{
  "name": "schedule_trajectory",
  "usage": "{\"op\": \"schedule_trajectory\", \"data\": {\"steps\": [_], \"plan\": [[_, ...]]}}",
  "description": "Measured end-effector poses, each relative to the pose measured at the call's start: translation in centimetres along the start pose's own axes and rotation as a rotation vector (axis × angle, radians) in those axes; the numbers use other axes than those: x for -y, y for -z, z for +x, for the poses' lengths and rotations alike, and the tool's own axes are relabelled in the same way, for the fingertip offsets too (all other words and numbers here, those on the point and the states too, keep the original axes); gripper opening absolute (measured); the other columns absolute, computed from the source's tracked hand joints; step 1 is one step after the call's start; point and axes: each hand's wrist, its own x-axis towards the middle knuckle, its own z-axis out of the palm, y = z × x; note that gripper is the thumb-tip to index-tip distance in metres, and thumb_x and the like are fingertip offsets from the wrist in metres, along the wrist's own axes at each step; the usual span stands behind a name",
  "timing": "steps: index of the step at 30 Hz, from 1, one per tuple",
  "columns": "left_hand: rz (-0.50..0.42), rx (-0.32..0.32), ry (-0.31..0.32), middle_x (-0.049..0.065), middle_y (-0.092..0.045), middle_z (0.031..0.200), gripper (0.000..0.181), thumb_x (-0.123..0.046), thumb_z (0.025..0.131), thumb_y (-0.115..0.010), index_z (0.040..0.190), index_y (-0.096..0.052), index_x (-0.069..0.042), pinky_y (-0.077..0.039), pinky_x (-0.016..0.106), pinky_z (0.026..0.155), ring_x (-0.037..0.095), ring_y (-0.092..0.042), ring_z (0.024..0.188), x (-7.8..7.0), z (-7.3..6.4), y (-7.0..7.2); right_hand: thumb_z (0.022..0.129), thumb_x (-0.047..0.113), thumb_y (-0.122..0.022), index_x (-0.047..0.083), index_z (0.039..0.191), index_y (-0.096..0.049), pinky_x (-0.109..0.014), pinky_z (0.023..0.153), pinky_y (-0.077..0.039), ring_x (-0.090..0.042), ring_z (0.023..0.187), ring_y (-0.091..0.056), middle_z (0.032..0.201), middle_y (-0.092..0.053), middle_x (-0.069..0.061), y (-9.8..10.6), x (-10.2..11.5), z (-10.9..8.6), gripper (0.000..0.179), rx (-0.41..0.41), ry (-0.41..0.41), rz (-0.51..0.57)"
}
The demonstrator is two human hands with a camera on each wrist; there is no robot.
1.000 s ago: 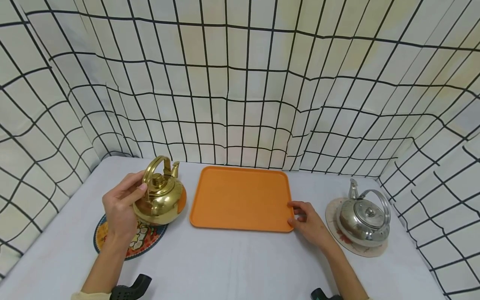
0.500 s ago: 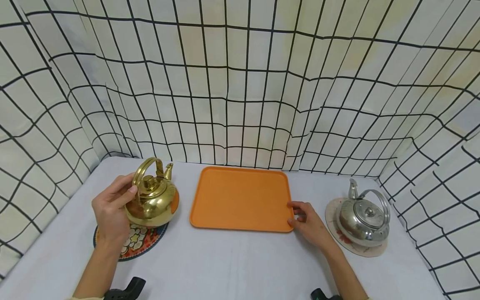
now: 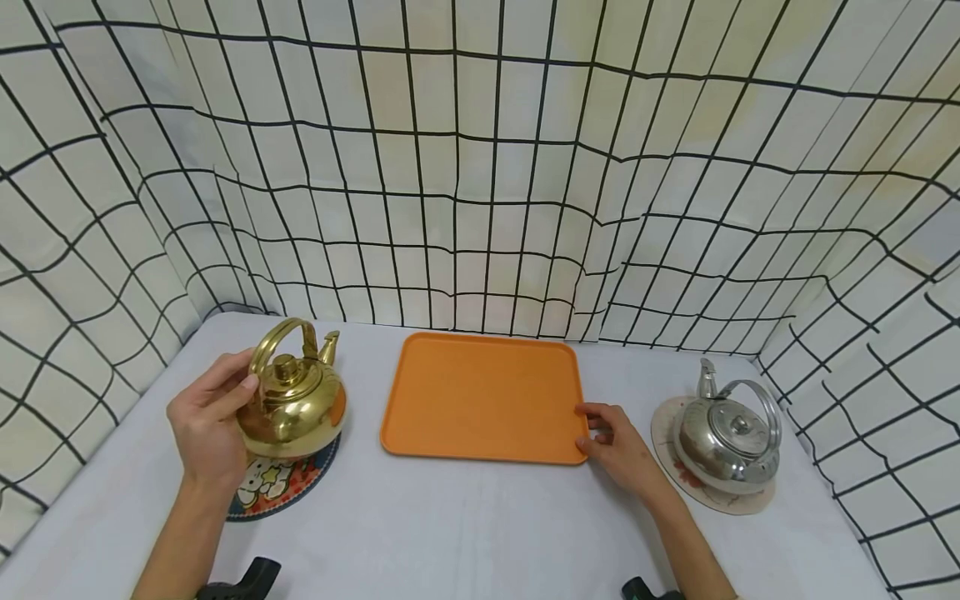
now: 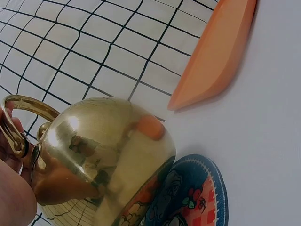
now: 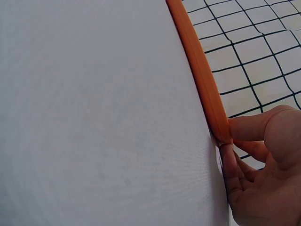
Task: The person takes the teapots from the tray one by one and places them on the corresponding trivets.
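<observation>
Gripped at its arched handle by my left hand (image 3: 212, 417), a gold kettle (image 3: 292, 417) hangs over a round patterned mat (image 3: 300, 492); the left wrist view shows the kettle's (image 4: 108, 146) underside close above the mat (image 4: 207, 188), though contact is hard to judge. My right hand (image 3: 618, 446) holds the right edge of an orange tray (image 3: 480, 396), which lies flat on the table. In the right wrist view, the thumb and fingers of that hand (image 5: 263, 165) are curled at the tray's corner (image 5: 202, 70).
To the right, a silver kettle (image 3: 727, 442) stands on a beige round mat (image 3: 667, 417). White cloth (image 3: 450, 533) covers the table. A white wall with a black grid (image 3: 480, 183) encloses the back and both sides.
My left hand has carried the gold kettle leftward and slightly down, further over the patterned mat. The right hand and the tray stay where they were.
</observation>
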Motion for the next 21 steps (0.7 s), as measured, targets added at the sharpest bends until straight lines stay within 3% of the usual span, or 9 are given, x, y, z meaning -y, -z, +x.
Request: {"op": "schedule_trajectory", "data": {"steps": [12, 21], "plan": [[-0.06, -0.031, -0.028, 0.009, -0.075, 0.085, 0.028, 0.024, 0.093, -0.044, 0.111, -0.065, 0.027, -0.053, 0.019, 0.064, 0.014, -0.062, 0.066, -0.45, -0.12, 0.0, 0.095, 0.0, -0.072, 0.005, 0.14, -0.06, -0.021, 0.096, -0.049, -0.027, 0.123, -0.056, 0.137, -0.054, -0.017, 0.06, 0.02, -0.12, 0.046, 0.001, 0.018, -0.007], [-0.137, -0.041, -0.058, 0.015, -0.077, 0.088, 0.027, 0.025, 0.093, -0.044, 0.109, -0.066, 0.028, -0.053, 0.022, 0.063, 0.018, -0.063, 0.066, -0.67, -0.02, 0.85, 0.095, 0.0, -0.071, 0.005, 0.14, -0.059, -0.023, 0.096, -0.049, -0.028, 0.123, -0.056, 0.138, -0.054, -0.017, -0.01, 0.08, -0.11, 0.047, 0.0, 0.014, -0.02]]}}
